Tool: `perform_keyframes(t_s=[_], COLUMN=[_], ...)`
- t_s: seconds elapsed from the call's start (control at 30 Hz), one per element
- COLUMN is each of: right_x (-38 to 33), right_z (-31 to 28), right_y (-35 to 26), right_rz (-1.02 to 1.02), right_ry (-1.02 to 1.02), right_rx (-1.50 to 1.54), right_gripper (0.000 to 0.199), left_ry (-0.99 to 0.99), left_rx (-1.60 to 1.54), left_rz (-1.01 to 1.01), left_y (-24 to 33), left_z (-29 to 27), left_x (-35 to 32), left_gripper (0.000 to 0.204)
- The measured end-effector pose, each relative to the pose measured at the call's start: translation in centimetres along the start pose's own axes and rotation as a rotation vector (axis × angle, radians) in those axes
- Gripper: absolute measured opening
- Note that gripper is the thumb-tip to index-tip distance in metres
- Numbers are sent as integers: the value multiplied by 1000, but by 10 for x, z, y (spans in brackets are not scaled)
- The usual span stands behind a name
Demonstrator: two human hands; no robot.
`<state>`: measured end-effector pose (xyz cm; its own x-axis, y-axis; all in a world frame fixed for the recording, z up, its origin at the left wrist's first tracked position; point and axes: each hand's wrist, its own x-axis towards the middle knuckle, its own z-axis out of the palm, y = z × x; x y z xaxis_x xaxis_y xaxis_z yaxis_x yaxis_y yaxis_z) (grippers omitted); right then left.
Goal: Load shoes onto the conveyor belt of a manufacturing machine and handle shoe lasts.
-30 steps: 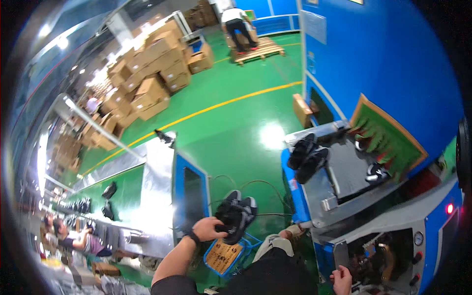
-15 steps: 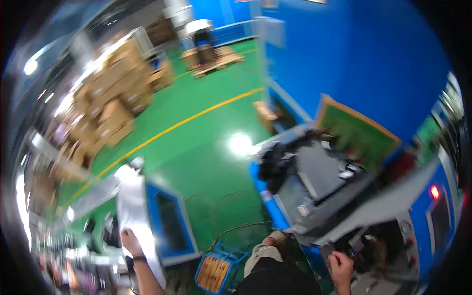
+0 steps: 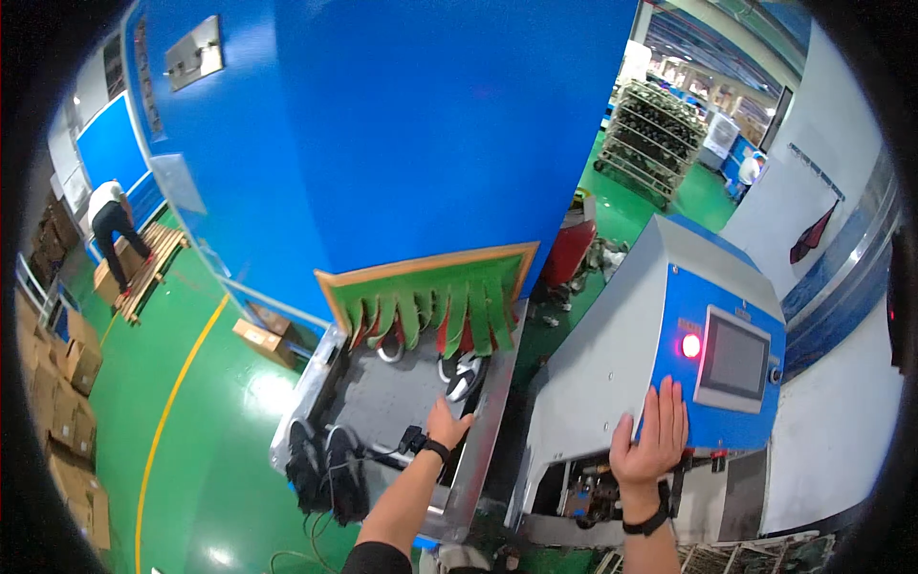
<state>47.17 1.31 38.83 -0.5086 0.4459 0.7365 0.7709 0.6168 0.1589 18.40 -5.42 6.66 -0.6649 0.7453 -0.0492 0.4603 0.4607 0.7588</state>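
the big blue machine (image 3: 411, 124) fills the upper middle of the view, with a green flap curtain (image 3: 435, 311) hanging over its mouth. from that mouth a grey conveyor tray (image 3: 382, 397) runs down toward 7 o'clock. at 3 o'clock of the tray stands a grey and blue control cabinet (image 3: 669, 344) with a screen and a lit red button.

on the tray, a black-and-white shoe (image 3: 466, 375) lies half out from under the curtain, its long axis running roughly 12 to 6 o'clock along the belt, toe end toward the person. a pair of black shoes (image 3: 325, 464) sits at the tray's near end, at about 8 o'clock of the left hand.

the left hand (image 3: 447, 423) is stretched over the tray's right rim, fingers loosely open and holding nothing; the black-and-white shoe lies just beyond its fingertips at about 1 o'clock, near but not clearly touching. this hand is by far the nearer one to the shoe.

the right hand (image 3: 652, 435) rests flat and open against the cabinet's blue front, gripping nothing, well apart from the shoe, which lies at about 10 o'clock from it.
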Motion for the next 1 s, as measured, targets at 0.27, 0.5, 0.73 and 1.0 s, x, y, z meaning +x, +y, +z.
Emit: perform_keyframes(t_s=[0.27, 0.5, 0.73, 1.0], right_x=[-12, -6, -40, -105], right_z=[5, 11, -15, -40], right_y=[-7, -5, -40, -56], right_rz=[19, 34, 112, 894], right_ry=[-71, 2, 59, -681], right_rx=[-81, -77, 445, 1579], right_gripper=[49, 47, 44, 95], left_ry=[-24, -230, -21, -545], left_rx=[183, -301, -629, -387], left_rz=[-40, -25, -27, 205], left_y=[-18, 17, 54, 185], left_z=[42, -40, -109, -166], left_x=[96, 35, -180, -310], left_gripper=[136, 62, 63, 57])
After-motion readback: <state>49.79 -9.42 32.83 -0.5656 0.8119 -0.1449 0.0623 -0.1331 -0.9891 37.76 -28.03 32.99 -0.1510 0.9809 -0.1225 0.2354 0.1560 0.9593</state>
